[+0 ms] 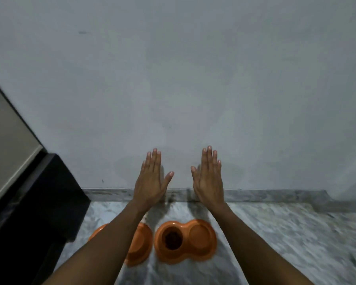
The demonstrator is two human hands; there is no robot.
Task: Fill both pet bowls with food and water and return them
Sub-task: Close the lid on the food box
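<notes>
Marble floor (275,233) — bowls (185,258) well apart from fingers (209,159).

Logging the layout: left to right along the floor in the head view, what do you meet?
Black plinth, orange pet bowl partly hidden by the left forearm, orange double bowl with brown food in its left well.

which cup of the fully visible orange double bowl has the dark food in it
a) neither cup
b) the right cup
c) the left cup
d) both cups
c, the dark brown food sits only in the left cup of the double bowl, and the right cup shows none.
</notes>
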